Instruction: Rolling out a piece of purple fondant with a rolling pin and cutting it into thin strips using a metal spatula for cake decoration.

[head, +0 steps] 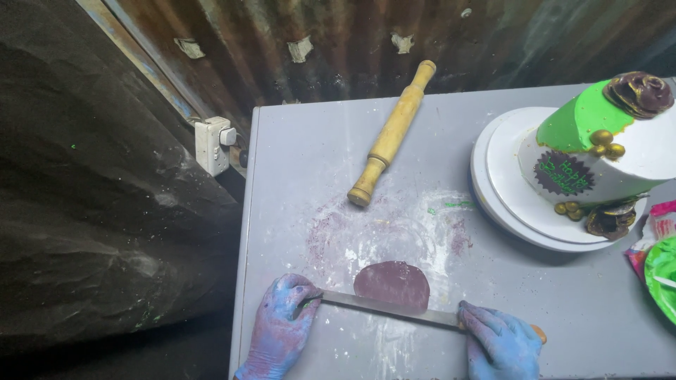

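A flat, rolled-out piece of dark purple fondant (pixel 391 283) lies on the grey table (pixel 317 155) near its front edge. A long metal knife blade (pixel 384 307) lies across the fondant's near edge. My left hand (pixel 280 325), in a blue glove, presses on the blade's tip. My right hand (pixel 501 345), also in a blue glove, is closed around the knife's orange handle at the other end. White powder and purple smears dust the table around the fondant.
A wooden rolling pin (pixel 391 134) lies diagonally at the back of the table. A white and green decorated cake (pixel 605 151) stands on a round white board (pixel 496 190) at the right. A green plate (pixel 662 274) sits at the right edge. A wall socket (pixel 215 144) is left of the table.
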